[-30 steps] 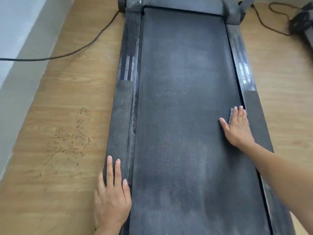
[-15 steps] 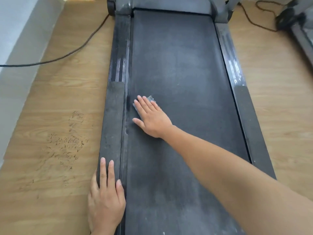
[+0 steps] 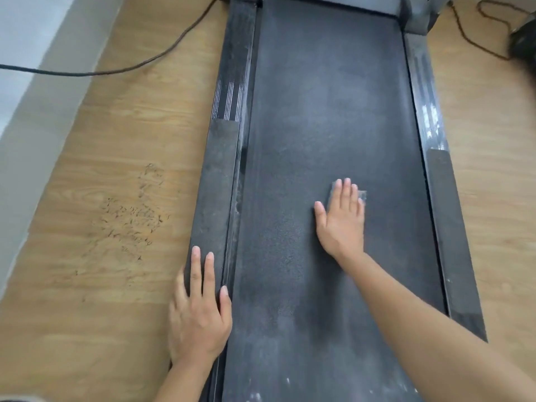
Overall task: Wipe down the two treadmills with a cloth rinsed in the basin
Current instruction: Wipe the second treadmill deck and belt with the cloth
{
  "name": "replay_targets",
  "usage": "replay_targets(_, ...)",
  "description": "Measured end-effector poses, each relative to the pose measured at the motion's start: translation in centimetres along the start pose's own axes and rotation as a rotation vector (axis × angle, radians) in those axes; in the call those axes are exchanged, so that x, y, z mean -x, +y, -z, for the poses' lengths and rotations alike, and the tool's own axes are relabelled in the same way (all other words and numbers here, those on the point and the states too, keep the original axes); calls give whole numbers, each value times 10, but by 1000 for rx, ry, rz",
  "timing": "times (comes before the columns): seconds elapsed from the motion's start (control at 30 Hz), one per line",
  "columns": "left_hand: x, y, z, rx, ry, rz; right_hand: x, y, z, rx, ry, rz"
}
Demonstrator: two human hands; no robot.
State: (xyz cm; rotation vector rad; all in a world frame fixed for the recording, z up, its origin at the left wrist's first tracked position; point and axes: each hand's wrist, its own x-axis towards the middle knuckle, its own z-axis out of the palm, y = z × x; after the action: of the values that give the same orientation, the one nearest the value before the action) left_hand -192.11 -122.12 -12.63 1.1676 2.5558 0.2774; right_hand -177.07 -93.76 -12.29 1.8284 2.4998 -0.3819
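Note:
A dark treadmill fills the middle of the head view, its dusty black belt (image 3: 327, 117) running away from me between two side rails. My right hand (image 3: 340, 220) lies flat with straight fingers on a small grey cloth (image 3: 362, 195), pressing it onto the belt right of centre. Only the cloth's far edge and right corner show past my fingers. My left hand (image 3: 198, 311) rests flat on the left side rail (image 3: 220, 158) near me, fingers straight. A dark part of a second machine (image 3: 523, 42) shows at the top right corner.
Wood-look floor (image 3: 121, 140) lies on both sides, with a scuffed dirty patch (image 3: 133, 219) to the left. A black cable (image 3: 130, 66) crosses the floor at upper left by the white wall (image 3: 26, 91). Another cable (image 3: 475, 39) curls at upper right.
My right hand swept the cloth from the belt's right edge to its left edge, and now has come back to right of centre. My left hand stayed on the left rail.

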Motion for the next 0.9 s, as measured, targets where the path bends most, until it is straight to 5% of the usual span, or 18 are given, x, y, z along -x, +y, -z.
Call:
replay_targets(0.17,2,2,3,-17,-7,16,37,-141,-42,-16,-37,413)
replay_targets(0.3,2,0,4,-26,14,15,35,-89,-32,57,-86,560)
replay_targets(0.5,5,3,-1,-22,16,0,48,135,16,31,-72,-88)
replay_targets(0.6,4,3,0,-20,16,0,59,170,27,-37,-108,-261)
replay_targets(0.7,3,4,-1,-5,10,7,53,102,14,-100,-45,-315)
replay_targets(0.9,2,-3,-1,-33,17,-3,94,-110,-41,-82,-117,321)
